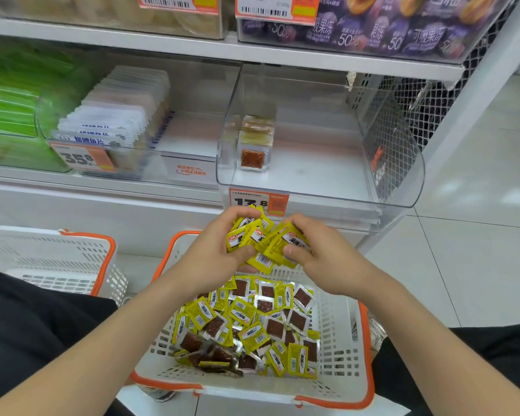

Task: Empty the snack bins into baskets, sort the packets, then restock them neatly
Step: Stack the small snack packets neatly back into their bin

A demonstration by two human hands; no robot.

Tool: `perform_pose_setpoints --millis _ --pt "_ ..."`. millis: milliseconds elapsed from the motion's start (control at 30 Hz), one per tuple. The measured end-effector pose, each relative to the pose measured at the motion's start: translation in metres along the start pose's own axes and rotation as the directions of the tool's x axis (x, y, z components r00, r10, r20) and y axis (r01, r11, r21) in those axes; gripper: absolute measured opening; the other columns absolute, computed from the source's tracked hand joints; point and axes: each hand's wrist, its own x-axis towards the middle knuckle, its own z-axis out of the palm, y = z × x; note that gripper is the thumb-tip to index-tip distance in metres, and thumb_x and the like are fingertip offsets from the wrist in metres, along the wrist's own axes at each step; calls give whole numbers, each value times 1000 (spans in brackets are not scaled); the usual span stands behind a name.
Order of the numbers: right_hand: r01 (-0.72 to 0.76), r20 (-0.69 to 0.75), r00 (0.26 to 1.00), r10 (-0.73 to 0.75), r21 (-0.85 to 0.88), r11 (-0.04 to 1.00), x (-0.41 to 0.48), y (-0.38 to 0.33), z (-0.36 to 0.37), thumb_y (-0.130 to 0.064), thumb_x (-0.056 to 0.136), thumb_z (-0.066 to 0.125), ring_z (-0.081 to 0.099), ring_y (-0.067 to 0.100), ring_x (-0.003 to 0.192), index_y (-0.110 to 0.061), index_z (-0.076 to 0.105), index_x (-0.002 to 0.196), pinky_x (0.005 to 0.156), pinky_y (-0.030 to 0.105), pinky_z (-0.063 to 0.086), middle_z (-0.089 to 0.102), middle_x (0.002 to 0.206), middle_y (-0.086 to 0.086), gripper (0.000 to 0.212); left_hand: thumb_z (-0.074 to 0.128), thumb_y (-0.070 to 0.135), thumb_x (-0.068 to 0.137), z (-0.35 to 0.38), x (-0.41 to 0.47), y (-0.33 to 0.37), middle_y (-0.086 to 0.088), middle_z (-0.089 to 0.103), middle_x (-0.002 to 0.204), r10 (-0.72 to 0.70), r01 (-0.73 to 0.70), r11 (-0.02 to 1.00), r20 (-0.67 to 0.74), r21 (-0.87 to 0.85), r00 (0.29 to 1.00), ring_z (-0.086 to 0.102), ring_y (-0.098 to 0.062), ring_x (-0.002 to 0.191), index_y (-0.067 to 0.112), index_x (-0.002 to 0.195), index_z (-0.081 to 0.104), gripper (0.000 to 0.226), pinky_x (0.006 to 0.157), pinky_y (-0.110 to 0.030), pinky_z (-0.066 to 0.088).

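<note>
**Ana:** What is closest?

**Ben:** A white plastic basket with an orange rim (336, 370), at 6 o'clock. Lots of small yellow and brown snack packets (243, 322) lie in a heap inside it.

**Ana:** Where are the hands?

**Ben:** Just above the basket's far edge. The left hand (222, 250) and the right hand (315, 256) are both curled round one bunch of yellow packets (261, 238), held between them.

**Ana:** What is off to the side?

**Ben:** A second white plastic basket (57, 256), at 9 o'clock.

**Ana:** And farther back?

**Ben:** A big clear plastic bin (327, 187) sits on the white shelf (72, 181) at 12 o'clock. A short row of packets (254, 145) stands at its left side. An orange price tag (258, 202) hangs on its front.
</note>
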Motion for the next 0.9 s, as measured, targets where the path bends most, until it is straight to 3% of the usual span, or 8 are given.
perform_pose_setpoints --millis 67,200,400,533,600,667,800,900 --pt "32 54 998 -33 17 999 1 -2 4 -26 103 63 57 13 108 -31 54 119 95 39 48 62 114 -8 19 65 -7 98 0 1 -1 10 56 140 48 -48 998 17 -43 999 74 -20 85 34 130 58 52 72 -39 66" --pt "-51 35 998 46 160 986 2 -2 15 -28 102 67 65 14 106 -32 54 119 96 48 53 69 113 -9 22 74 -10 89 2 2 -7 6 65 125 82 -86 994 -63 -62 995 72 -21 107 28 122 57 54 68 -41 66" --pt "-49 42 998 43 168 985 4 3 24 -31 98 72 56 12 130 -55 40 144 110 43 47 63 136 -13 61 83 -6 78 -10 6 -18 8 62 129 55 -52 998 -141 27 988 66 -16 114 36 123 55 67 84 -46 63" --pt "-87 47 996 77 266 960 8 9 23 -22 97 73 72 12 106 -50 57 131 98 48 57 75 113 -14 47 77 3 92 -18 8 -15 2 62 136 14 -16 998 -25 -63 1000 69 -12 114 31 126 65 45 81 -40 65" --pt "-71 9 997 71 217 973 9 12 21 -24 97 73 69 14 112 -54 56 128 100 48 55 72 119 -14 47 66 9 101 -21 10 -14 -8 54 145 -53 58 980 33 -189 998 62 -29 128 32 128 68 35 85 -44 64" --pt "-55 1 998 55 168 984 8 10 17 -24 98 72 68 14 111 -54 55 127 98 46 56 69 121 -15 45 57 11 107 -22 10 -13 -9 45 153 -83 96 970 66 -223 994 52 -32 137 35 131 68 36 87 -45 64" --pt "2 -41 999 -4 -39 999 5 7 15 -18 101 66 62 15 113 -41 55 131 93 33 49 67 123 -8 39 50 11 109 -16 8 -7 9 36 161 16 -16 999 30 27 999 41 -21 139 53 139 53 52 88 -39 64" --pt "33 -84 995 -43 -117 993 2 3 18 -21 103 63 52 12 119 -29 50 137 89 24 37 57 130 -6 37 53 14 108 -12 8 -8 -3 45 152 9 -9 998 -4 63 1000 51 -31 137 58 142 46 56 85 -42 65"
